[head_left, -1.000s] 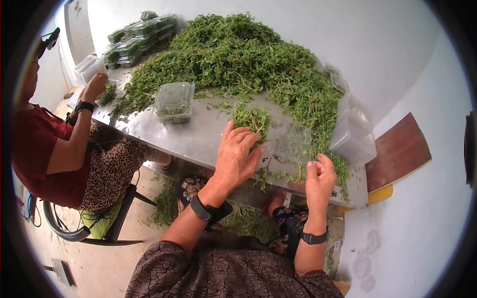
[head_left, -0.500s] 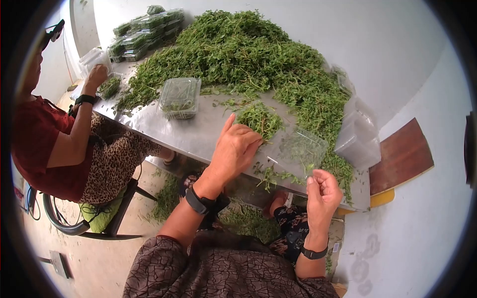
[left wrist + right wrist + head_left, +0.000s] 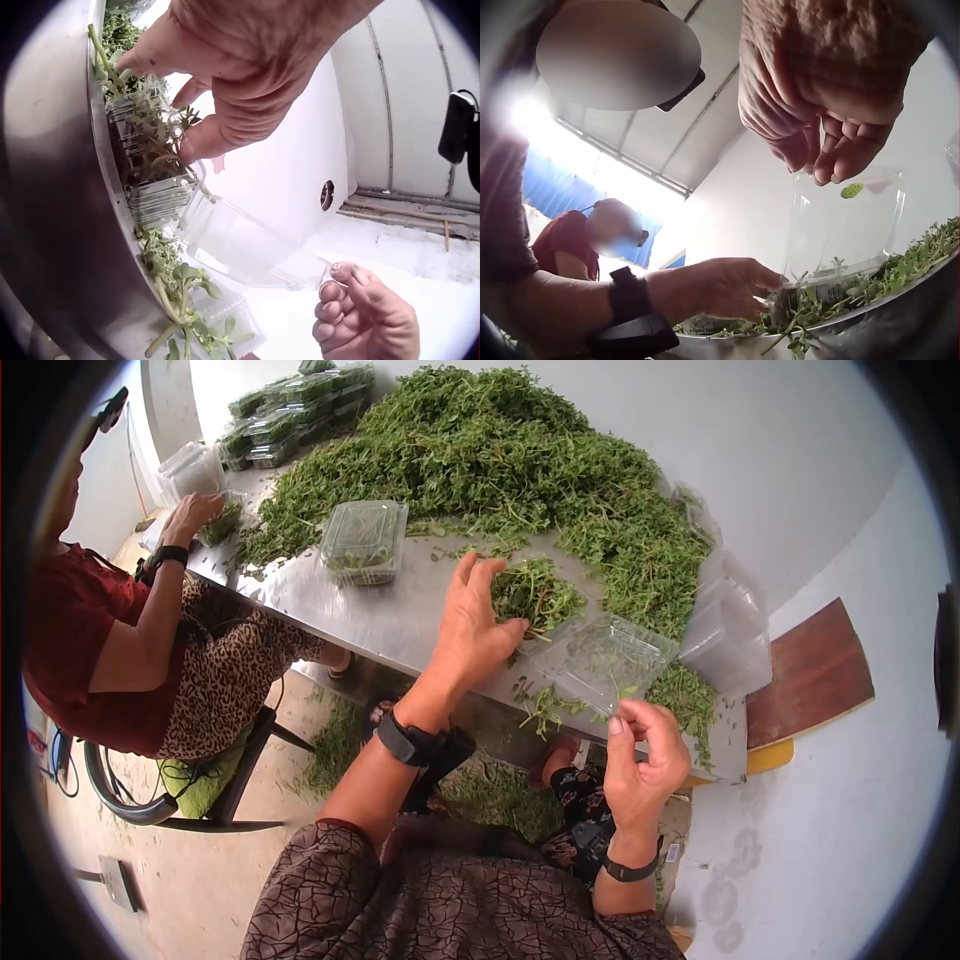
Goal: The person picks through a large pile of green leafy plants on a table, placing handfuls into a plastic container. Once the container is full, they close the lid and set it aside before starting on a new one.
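A clear plastic clamshell box stands at the table's near side, its base [image 3: 161, 201] filled with leafy green sprigs [image 3: 540, 596]. Its transparent lid [image 3: 608, 656] is swung up and leans to the right. My right hand [image 3: 645, 760] pinches the edge of that lid between thumb and fingertips. At the left of the sprigs is my left hand [image 3: 468, 632], fingers extended and spread from the thumb. In the left wrist view its thumb and fingertips are right at the greens in the base. Loose sprigs [image 3: 180, 292] lie beside the box at the table edge.
A big heap of greens [image 3: 480, 455] covers the back of the metal table [image 3: 290, 595]. Left of me stands a closed filled clamshell [image 3: 363, 542]; more are stacked [image 3: 290, 420] behind. Nested clear containers [image 3: 728, 625] stand right. Another person [image 3: 120, 660] sits at the left.
My left hand has spread its fingers and moved up slightly along the left of the sprigs. The right hand keeps its pinch on the lid, which is now more raised and tilted.
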A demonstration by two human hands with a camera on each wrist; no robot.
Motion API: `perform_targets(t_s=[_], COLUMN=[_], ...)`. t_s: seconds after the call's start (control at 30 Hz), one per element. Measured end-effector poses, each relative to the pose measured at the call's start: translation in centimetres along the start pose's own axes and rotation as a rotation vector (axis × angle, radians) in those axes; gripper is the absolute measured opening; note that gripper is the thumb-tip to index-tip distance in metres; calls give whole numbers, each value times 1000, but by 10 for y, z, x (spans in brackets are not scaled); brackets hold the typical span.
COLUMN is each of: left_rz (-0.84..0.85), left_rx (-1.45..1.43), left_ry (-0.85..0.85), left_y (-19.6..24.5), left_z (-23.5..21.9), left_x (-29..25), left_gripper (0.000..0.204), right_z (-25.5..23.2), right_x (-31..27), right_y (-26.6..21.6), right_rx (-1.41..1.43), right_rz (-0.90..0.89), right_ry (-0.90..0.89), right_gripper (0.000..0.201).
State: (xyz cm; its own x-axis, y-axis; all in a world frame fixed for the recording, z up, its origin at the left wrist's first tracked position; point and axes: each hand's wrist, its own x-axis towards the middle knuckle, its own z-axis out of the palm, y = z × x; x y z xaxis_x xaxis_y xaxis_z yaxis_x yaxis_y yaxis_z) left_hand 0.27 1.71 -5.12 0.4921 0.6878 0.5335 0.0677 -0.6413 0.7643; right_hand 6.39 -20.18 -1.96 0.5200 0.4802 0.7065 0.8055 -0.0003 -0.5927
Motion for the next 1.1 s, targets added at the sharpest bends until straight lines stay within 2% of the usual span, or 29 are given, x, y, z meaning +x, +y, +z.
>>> perform_targets(t_s=[0.07, 0.13, 0.23, 0.33, 0.47, 0.57, 0.6, 0.7, 0.77, 0.87, 0.93, 0.97, 1.03, 1.1], left_rz=[-46, 5, 62, 149, 109, 92, 73, 55, 46, -6, -161, -165, -305, -301], left_rx=[-20, -33, -13, -33, -66, -95, -144, -196, -197, -261, -669, -672, -681, -669], left_ry=[-11, -162, -212, -217, -228, -238, -225, -209, -204, -184, -118, -115, -115, -132], left_y=[-3, -6, -1, 2, -3, -9, -10, -17, -27, -40, -42, -42, -39, -38], left_z=[-2, -7, -14, -15, -12, -12, -12, -11, -8, -4, -3, -4, -9, -12], left_x=[3, 6, 6, 7, 10, 12, 11, 10, 7, 2, -6, -7, -8, -8], left_gripper=[59, 58, 61, 61, 61, 63, 64, 66, 67, 64, 58, 58, 55, 56], right_z=[2, 2, 3, 9, 23, 32, 37, 52, 60, 65, 64, 64, 65, 65], right_x=[2, 6, 15, 22, 39, 52, 56, 60, 61, 62, 61, 60, 58, 57], right_y=[-1, -4, -9, -10, -3, 7, 9, 22, 29, 39, 43, 44, 43, 43], right_rx=[-5, -21, -84, -144, -233, -350, -349, -345, -330, -287, -263, -289, -290, -289], right_rz=[-35, -110, -215, -231, -259, -306, -312, -245, -261, -250, -228, -251, -259, -270], right_ry=[2, 3, 27, 30, 9, -108, -109, -290, -316, -335, -332, -333, -331, -329], right_gripper=[20, 22, 24, 31, 40, 48, 48, 43, 42, 40, 39, 38, 38, 38])
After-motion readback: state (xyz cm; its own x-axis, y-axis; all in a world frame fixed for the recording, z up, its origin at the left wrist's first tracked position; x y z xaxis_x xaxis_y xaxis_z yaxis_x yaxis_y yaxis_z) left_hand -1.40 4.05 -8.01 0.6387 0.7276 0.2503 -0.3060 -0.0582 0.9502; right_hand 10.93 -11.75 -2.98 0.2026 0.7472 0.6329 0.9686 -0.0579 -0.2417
